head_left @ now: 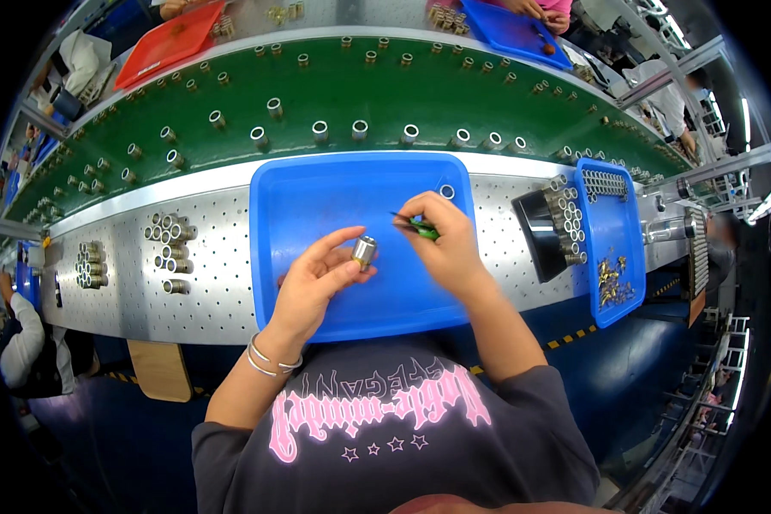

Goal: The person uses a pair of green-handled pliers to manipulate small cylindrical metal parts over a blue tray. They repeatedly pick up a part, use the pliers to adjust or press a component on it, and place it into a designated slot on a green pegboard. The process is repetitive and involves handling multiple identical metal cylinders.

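Note:
My left hand holds a small shiny metal cylinder between thumb and fingers, above the blue tray. Just to its right, my right hand is closed round a small tool with a green handle. The tool's thin dark tip points left, apart from the cylinder; its exact kind is unclear. Near the tray's far right corner, beside my right hand, stands a metal ring-shaped part.
Several metal sleeves are grouped on the perforated bench to the left. At right, a black holder and more sleeves stand beside a second blue tray with small brass-coloured pieces. Beyond runs a green conveyor carrying spaced-out sleeves. Other people work across it.

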Motion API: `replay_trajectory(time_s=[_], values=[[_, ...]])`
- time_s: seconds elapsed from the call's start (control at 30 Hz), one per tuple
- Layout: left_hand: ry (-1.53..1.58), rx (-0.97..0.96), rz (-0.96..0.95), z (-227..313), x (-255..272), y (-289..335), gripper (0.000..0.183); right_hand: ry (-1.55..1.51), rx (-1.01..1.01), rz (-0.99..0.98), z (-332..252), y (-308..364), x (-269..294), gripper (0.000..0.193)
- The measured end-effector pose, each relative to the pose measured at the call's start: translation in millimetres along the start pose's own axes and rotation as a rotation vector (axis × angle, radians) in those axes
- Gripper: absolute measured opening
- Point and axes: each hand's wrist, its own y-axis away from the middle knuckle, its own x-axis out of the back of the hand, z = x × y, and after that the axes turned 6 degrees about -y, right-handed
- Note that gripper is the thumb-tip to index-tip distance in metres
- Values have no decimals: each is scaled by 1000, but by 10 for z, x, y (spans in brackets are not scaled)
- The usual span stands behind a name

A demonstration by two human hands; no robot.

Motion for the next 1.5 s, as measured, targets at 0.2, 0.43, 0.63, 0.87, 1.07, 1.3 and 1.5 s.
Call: replay_trajectory(time_s=[0.2,0.43,0.63,0.87,1.07,1.3,1.5], values=[[107,22,29,6,3,-61,45,-580,-236,-87,-87,26,64,7],[47,-38,23,-42,-51,-88,41,-693,-253,-144,-173,8,7,8],[-47,-32,-9,-113,-53,-55,44,-753,-389,-4,-250,-95,-69,6],[-47,-10,-16,-42,-65,4,47,-924,-333,204,-37,-137,-53,9],[-22,6,31,-16,-19,-10,45,-961,-152,182,-116,-71,71,8],[-74,-66,73,-95,-22,-31,41,-938,2,-42,-358,-41,40,8],[-118,-61,96,-140,-13,0,42,-784,9,-12,-449,-95,36,13]])
